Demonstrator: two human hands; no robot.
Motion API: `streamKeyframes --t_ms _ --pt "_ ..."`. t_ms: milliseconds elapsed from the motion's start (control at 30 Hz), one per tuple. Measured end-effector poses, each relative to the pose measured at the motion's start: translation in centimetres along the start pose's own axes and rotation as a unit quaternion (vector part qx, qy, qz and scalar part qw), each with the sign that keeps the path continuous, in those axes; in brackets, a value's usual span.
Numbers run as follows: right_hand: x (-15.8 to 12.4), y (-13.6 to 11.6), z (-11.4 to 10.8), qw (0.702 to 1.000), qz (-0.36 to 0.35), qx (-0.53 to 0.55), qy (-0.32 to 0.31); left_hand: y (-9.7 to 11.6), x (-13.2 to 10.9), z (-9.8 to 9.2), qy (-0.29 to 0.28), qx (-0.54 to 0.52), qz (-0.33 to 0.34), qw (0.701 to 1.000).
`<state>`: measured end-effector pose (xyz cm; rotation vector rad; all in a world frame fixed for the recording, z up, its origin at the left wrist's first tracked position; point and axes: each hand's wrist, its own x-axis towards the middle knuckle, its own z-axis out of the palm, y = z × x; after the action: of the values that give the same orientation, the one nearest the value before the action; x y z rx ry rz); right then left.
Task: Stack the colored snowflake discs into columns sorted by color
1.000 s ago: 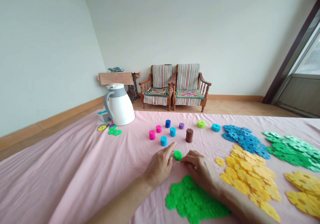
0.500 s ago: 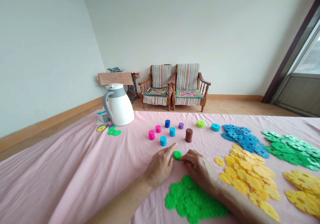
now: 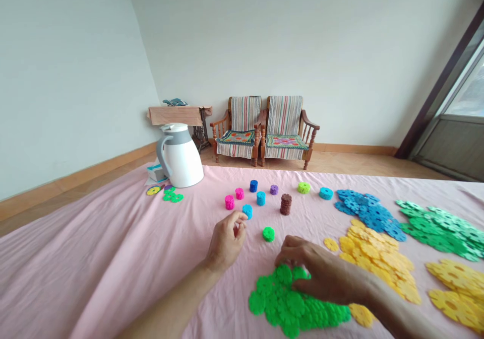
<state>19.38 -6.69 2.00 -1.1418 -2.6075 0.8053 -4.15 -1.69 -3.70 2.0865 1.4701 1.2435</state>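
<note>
1. The white jug (image 3: pixel 186 162) hides its contents.
2. My right hand (image 3: pixel 319 271), thumb parted from fingers, is over the green pile (image 3: pixel 288 306).
3. My left hand (image 3: pixel 226 241) curls narrowly; its hold I can't tell.
4. Between them: the green stack (image 3: pixel 268 234).

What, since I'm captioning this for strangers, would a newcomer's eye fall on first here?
Probably the bright green pile of flower-shaped discs at the bottom, right of centre, with the right hand over its upper edge. Next might come the large yellow pile farther right on the pink cloth. The tall white jug with its grey handle also stands out, at the cloth's far left.
</note>
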Motion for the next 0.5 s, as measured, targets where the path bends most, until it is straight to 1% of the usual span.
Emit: streamKeyframes --t_ms 100,200,333,433,500 --pt "0.1 -0.3 0.1 1.0 0.009 -0.012 0.003 -0.3 0.0 0.3 -0.017 -0.02 -0.01 1.0" --pt "0.2 -0.1 0.6 0.999 0.014 -0.027 0.021 0.1 -0.3 0.7 -0.07 -0.034 0.019 0.997" --pt "0.5 0.9 1.4 0.994 0.028 -0.054 0.091 0.9 -0.9 1.1 -0.128 0.002 0.054 0.99" --pt "0.8 1.4 2.0 0.988 0.0 -0.063 0.138 1.3 -1.0 1.3 -0.15 0.042 0.059 0.986" --pt "0.8 1.4 2.3 0.987 -0.02 -0.058 0.148 1.4 -1.0 1.4 -0.155 0.052 0.056 0.985"
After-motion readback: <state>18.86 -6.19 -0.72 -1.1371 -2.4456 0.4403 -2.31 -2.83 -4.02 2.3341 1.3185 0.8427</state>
